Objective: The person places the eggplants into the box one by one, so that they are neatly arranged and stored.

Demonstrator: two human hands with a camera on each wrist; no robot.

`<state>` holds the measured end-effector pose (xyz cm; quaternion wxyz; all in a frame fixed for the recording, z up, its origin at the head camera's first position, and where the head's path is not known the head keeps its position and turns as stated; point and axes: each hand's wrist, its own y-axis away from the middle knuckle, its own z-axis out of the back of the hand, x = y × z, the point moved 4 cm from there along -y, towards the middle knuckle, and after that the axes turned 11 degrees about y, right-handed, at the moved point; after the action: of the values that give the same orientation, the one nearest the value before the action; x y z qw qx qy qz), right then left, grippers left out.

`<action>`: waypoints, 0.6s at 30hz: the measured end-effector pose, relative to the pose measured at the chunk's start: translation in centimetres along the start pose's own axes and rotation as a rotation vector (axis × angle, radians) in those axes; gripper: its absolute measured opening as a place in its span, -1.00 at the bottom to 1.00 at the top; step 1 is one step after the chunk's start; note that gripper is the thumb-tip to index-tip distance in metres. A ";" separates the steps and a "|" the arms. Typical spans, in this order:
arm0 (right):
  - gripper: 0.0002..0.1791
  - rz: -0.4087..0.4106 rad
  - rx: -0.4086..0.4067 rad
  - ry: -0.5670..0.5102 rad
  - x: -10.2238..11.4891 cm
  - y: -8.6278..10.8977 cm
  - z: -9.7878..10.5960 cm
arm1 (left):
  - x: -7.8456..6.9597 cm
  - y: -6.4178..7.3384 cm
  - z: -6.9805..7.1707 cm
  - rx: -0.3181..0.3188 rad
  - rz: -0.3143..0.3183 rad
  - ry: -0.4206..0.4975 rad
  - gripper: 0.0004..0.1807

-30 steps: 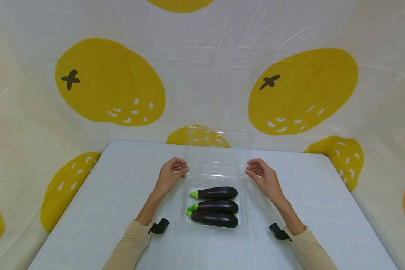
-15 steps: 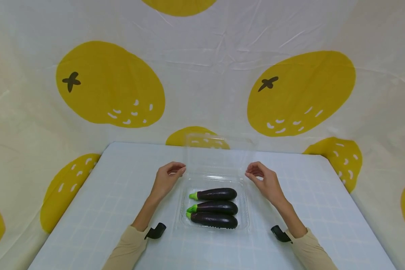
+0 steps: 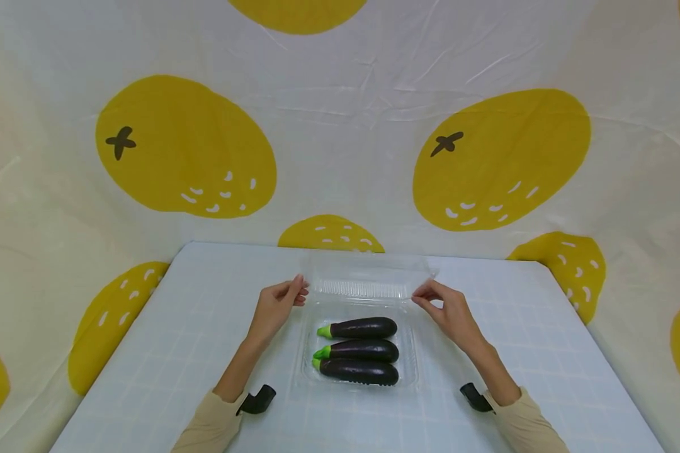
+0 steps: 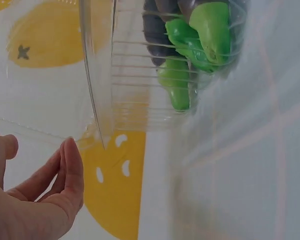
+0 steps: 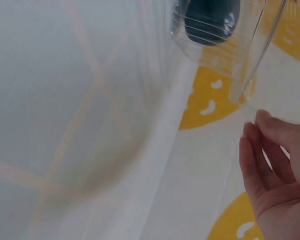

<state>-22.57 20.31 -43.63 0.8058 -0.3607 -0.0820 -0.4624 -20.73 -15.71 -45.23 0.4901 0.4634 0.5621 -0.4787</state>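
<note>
A clear plastic clamshell container (image 3: 412, 371) stands on the table, its hinged lid (image 3: 368, 269) raised at the back. Three dark purple eggplants (image 3: 364, 350) lie side by side in the base, green stems to the left. My left hand (image 3: 274, 308) is at the lid's left side near the hinge. In the left wrist view, that hand's fingertips (image 4: 70, 145) are close to the lid's corner, with the thumb held apart; contact is unclear. My right hand (image 3: 444, 308) pinches the lid's right edge near the hinge between thumb and fingertips (image 5: 262, 117).
A pale checked cloth covers the table (image 3: 487, 352). Behind it hangs a white curtain (image 3: 345, 138) printed with yellow fruit. Black wrist cameras (image 3: 257, 399) sit on both forearms.
The lid's upper edge has come down in view, and the lid looks wider. My left hand has shifted slightly down and its thumb has changed position. The eggplants stay in place.
</note>
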 end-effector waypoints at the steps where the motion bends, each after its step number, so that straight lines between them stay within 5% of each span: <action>1: -0.80 0.011 0.000 -0.004 0.0 0.1 0.1 | 0.0 0.1 0.0 -0.011 0.014 0.011 -0.47; 9: -0.73 0.080 -0.037 0.041 0.5 0.7 0.3 | -0.5 1.1 0.1 -0.020 0.084 0.043 -0.48; 18: -0.77 -0.028 0.051 0.036 0.8 1.6 1.1 | -0.5 2.0 0.5 0.034 0.126 0.047 -0.64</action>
<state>-20.61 20.95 -43.29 0.8096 -0.3305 -0.0845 -0.4776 -18.66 -16.01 -44.93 0.4978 0.5173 0.5349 -0.4455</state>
